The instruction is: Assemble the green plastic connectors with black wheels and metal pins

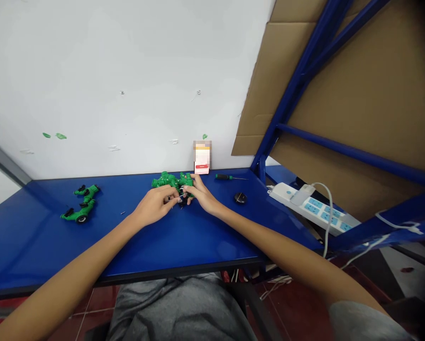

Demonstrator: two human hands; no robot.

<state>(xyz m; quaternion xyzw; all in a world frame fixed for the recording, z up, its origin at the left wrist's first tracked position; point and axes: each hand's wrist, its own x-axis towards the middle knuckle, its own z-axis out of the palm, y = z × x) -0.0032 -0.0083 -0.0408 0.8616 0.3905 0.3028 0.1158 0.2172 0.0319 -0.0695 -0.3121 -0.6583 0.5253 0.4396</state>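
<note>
On the blue table, a green jointed plastic assembly (167,179) with black parts underneath lies between my two hands. My left hand (154,204) is closed in a pinch at its near side. A thin silvery piece (181,195) shows between the fingertips of both hands; its exact kind is too small to tell. My right hand (202,195) is closed around the assembly's right end, thumb toward the silvery piece. The fingers partly hide the black parts.
Another green jointed assembly (86,203) with black parts lies at the left, near a small metal piece (123,212). A screwdriver (224,176), a small black round object (240,197) and a propped phone (202,158) are beyond my right hand. A power strip (312,208) sits at the right.
</note>
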